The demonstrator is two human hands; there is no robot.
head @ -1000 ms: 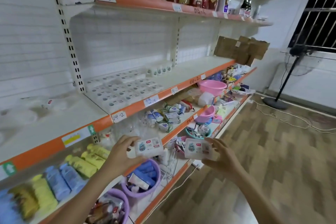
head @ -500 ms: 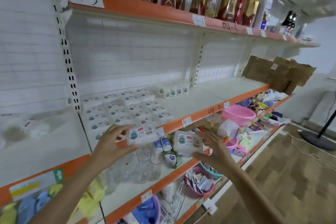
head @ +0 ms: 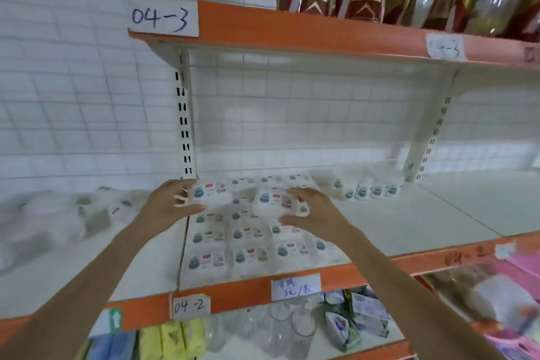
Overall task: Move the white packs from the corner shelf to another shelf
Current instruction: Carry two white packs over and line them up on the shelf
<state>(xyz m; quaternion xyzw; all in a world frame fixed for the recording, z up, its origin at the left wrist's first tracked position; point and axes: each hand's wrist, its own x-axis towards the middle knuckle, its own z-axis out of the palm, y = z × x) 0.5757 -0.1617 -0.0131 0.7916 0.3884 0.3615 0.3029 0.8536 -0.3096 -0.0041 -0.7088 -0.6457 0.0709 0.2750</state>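
Note:
My left hand (head: 169, 207) grips a white pack (head: 211, 192) with a blue and red label, held above the back left of the 04-2 shelf (head: 409, 222). My right hand (head: 312, 209) grips a second white pack (head: 273, 201) just to the right of the first. Below both packs lie several rows of the same white packs (head: 248, 245) flat on the shelf. A short row of packs standing on edge (head: 365, 191) lines the back of the shelf to the right.
Blurred white packs (head: 58, 219) lie on the corner shelf to the left. An upright post (head: 184, 114) divides the two shelves. The 04-3 shelf (head: 292, 35) overhead carries red and gold bottles. Glass cups (head: 280, 327) and coloured packs sit on the lower shelf.
Both hands have risen from below shelf height to over the 04-2 shelf, each still holding its pack. The view has moved closer to the shelf and turned left.

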